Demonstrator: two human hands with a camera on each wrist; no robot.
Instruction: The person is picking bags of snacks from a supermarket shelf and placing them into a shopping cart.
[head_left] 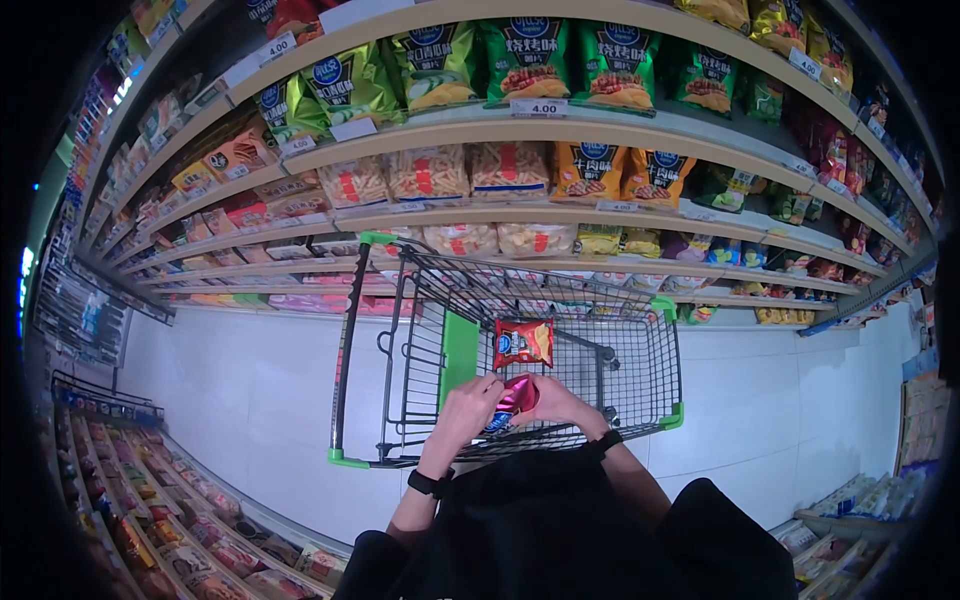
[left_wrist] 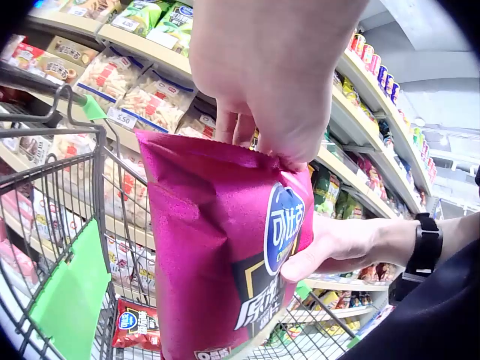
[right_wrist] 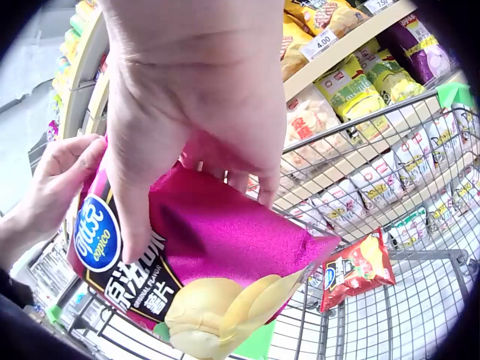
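Note:
A magenta bag of potato chips (head_left: 518,395) is between both hands, above the near side of the shopping cart (head_left: 600,400). My left hand (head_left: 468,410) pinches the bag's top edge, its fingertips partly behind the foil in the left wrist view. My right hand (head_left: 555,400) grips the bag by its side, the thumb (right_wrist: 133,225) across the printed front and the other fingers behind. A blue oval logo (left_wrist: 285,225) and pictured chips (right_wrist: 210,311) show on the front. Inside the cart lies a red chip bag (head_left: 523,343), apart from both hands.
A green panel (head_left: 460,355) stands at the cart's left end, with wire mesh walls around the basket. Beyond it, curved in this view, are shelves (head_left: 420,215) of bagged snacks with price tags. More shelving (head_left: 170,500) is at lower left. White floor tiles (head_left: 740,400) lie around the cart.

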